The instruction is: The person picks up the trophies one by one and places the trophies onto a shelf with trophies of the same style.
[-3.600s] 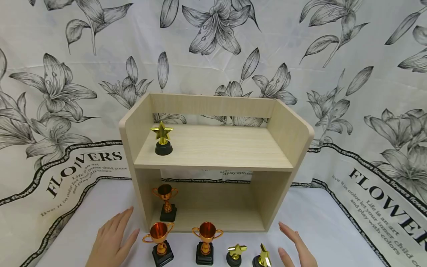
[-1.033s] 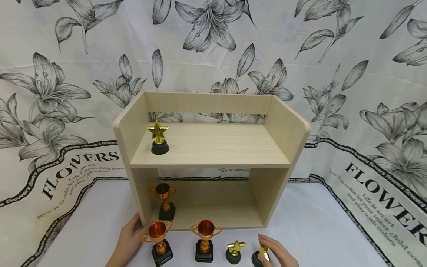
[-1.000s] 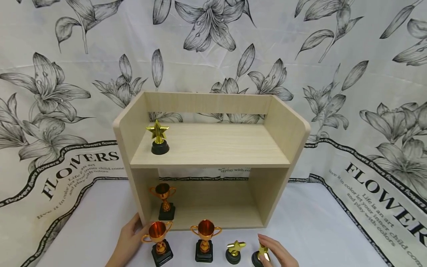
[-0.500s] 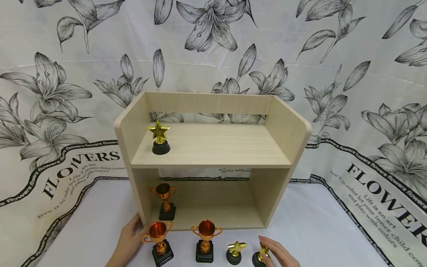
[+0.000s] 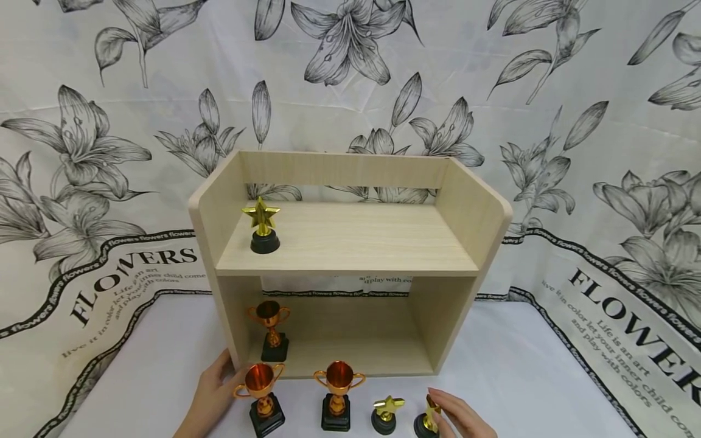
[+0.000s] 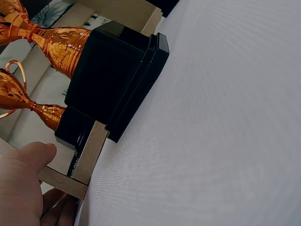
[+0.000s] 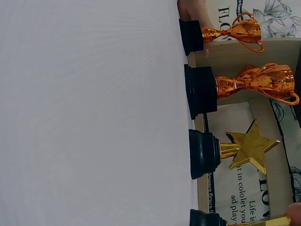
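My left hand (image 5: 210,392) grips the lower front edge of the wooden shelf's (image 5: 350,273) left side panel, thumb on one side and fingers on the other in the left wrist view. My right hand (image 5: 464,415) pinches the star of a gold star trophy (image 5: 428,424) at the front right; its black base stands on the table. In the right wrist view a fingertip (image 7: 295,212) shows at the star's tip. Left of it stands another star trophy (image 7: 254,145), then two copper-coloured trophy cups, one mid-front (image 5: 336,410) and one (image 5: 265,412) near my left hand.
On the upper shelf board a star trophy (image 5: 264,239) stands at the left. A trophy cup (image 5: 274,347) stands in the lower compartment's left side. White cloth covers the table (image 5: 509,359); a flower-print curtain (image 5: 350,109) hangs behind the shelf.
Since the oldest frame my left hand has moved right onto the shelf's side panel, and my right hand has moved left onto the star trophy. Over the last second both have barely moved.
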Motion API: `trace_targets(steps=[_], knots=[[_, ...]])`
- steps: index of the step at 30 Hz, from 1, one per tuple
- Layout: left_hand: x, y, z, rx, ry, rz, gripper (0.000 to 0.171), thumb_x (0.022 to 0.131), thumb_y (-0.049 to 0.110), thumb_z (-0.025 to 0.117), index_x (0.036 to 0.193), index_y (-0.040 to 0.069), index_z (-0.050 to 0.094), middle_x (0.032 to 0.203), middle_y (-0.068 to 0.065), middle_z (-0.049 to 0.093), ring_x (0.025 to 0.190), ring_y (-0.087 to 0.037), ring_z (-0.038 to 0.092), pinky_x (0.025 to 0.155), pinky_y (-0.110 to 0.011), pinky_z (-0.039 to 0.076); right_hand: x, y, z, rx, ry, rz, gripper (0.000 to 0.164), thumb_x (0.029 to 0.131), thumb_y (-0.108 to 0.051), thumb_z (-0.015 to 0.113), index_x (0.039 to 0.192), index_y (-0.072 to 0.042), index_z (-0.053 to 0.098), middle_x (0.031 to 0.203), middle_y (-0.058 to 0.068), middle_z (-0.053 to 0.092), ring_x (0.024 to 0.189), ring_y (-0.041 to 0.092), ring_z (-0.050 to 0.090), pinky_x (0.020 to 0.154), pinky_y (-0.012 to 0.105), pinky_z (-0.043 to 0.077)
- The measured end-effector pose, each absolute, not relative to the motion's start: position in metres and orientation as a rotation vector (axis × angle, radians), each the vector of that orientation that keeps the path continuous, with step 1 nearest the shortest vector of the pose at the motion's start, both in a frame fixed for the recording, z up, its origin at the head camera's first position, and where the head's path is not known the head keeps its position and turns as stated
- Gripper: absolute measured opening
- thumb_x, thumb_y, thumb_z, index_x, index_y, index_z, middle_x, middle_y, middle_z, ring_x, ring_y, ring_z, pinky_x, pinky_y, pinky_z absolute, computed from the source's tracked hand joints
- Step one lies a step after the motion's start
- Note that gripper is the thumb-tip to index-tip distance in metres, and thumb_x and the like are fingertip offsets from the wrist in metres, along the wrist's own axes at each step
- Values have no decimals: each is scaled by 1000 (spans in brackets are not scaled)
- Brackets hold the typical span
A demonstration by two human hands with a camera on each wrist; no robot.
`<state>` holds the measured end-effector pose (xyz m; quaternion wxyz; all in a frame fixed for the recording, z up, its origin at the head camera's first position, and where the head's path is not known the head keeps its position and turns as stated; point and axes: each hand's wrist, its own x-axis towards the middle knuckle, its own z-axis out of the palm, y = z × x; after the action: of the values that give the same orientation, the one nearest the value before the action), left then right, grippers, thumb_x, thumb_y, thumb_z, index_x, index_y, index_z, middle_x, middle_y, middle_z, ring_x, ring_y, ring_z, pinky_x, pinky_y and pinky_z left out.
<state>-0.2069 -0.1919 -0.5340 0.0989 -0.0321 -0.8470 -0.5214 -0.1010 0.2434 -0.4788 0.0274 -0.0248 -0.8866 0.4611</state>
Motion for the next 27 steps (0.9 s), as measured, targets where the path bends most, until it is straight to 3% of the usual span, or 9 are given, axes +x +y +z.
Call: trace_targets(steps=[4,6,9,11,13,16,20,27], knots=[[-207,-192,-535,-99,-2496,-1525,59,89,28,65,139,7,43,131,-18,54,113,-34,55,95,-54,42,-97,256,-475,-171,-2911,1600,65,83,-67,50,134,-27,46,140,-3,43,122,26,47,81,27,53],[-207,-193,-535,-102,-2494,-1520,59,89,27,65,139,6,43,131,-18,54,113,-34,56,94,-55,42,-98,258,-475,-185,-2884,1668,72,78,-72,50,133,-25,48,139,0,44,119,26,49,79,25,54],[-207,-193,-535,-101,-2487,-1528,59,89,27,66,139,6,43,131,-19,54,113,-35,56,94,-57,41,-100,254,-476,-282,-2862,1655,71,76,-73,51,129,-26,51,133,-2,49,114,21,52,78,24,53],[-207,-193,-535,-106,-2488,-1529,60,89,27,65,140,6,42,131,-19,53,113,-36,55,94,-58,41,-101,248,-476,-284,-2739,1614,62,79,-64,58,123,-21,56,127,1,55,107,20,58,78,25,54],[-207,-193,-536,-109,-2486,-1526,59,89,27,65,139,6,42,131,-20,53,113,-37,55,94,-58,41,-103,241,-478,-271,-2573,1587,44,83,-46,67,115,-16,63,117,1,60,101,18,62,77,26,54],[-207,-193,-536,-110,-2483,-1518,58,89,27,65,138,5,43,130,-20,54,112,-36,56,94,-58,41,-106,231,-481,-216,-2344,1484,17,81,-16,74,97,-12,70,101,1,67,89,13,67,74,23,54],[-207,-193,-536,-113,-2480,-1503,57,89,27,65,138,6,44,128,-19,55,111,-35,57,93,-57,42,-107,225,-483,-198,-2206,1480,18,75,3,75,87,-10,70,93,1,68,84,11,67,70,23,55],[-207,-193,-535,-113,-2500,-1463,57,89,29,65,138,7,45,128,-15,57,110,-27,58,92,-44,46,-106,223,-482,-187,-2165,1535,18,73,5,76,86,-6,69,92,3,69,85,13,68,71,24,55]])
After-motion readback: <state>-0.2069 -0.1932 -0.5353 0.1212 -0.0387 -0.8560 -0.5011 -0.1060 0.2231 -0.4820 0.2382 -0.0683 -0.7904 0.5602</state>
